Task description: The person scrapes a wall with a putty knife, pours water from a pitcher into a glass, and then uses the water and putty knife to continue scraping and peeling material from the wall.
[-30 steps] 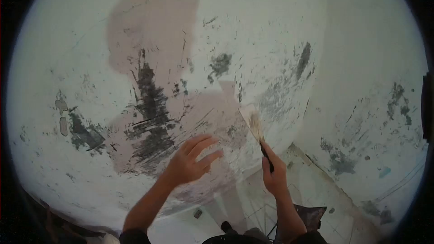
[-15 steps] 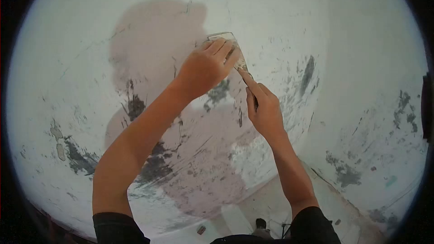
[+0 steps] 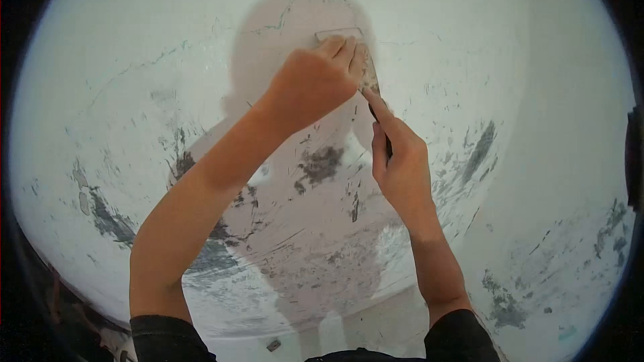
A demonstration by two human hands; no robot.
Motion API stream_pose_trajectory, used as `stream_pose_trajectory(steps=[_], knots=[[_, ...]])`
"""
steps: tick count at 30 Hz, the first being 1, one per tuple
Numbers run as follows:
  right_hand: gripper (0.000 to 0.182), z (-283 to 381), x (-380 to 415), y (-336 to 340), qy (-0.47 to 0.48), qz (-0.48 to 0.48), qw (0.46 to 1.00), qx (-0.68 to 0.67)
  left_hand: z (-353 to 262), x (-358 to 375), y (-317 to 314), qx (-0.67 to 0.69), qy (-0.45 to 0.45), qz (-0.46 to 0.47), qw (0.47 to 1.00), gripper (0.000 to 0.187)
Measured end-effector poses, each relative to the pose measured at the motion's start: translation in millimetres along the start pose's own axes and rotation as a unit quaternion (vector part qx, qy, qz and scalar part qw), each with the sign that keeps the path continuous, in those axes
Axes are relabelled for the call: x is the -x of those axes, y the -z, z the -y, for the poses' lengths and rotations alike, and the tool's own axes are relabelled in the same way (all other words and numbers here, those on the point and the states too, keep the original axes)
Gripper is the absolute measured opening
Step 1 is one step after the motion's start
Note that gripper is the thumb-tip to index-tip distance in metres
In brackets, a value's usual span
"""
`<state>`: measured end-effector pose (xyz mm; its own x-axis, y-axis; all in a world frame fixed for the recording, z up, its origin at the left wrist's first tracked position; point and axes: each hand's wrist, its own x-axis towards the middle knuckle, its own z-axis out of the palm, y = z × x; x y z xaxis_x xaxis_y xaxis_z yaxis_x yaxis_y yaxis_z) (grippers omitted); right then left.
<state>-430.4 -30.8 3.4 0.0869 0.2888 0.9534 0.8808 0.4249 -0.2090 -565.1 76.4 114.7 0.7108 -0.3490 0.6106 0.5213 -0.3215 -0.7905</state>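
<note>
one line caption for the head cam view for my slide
Both hands press a putty knife flat against a scuffed white wall, left hand on the blade, right hand gripping the handle.
</note>
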Motion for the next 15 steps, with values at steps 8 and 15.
stream_pose_trajectory(steps=[8,15], knots=[[0.046,6,-2,5,-0.059,0.008,0.997,-0.049,-3,-1,-2,0.013,-0.013,0.035,0.999,0.041],[0.045,2,-4,8,-0.024,-0.004,0.999,-0.025,1,-9,3,0.031,0.001,0.068,0.997,0.036]])
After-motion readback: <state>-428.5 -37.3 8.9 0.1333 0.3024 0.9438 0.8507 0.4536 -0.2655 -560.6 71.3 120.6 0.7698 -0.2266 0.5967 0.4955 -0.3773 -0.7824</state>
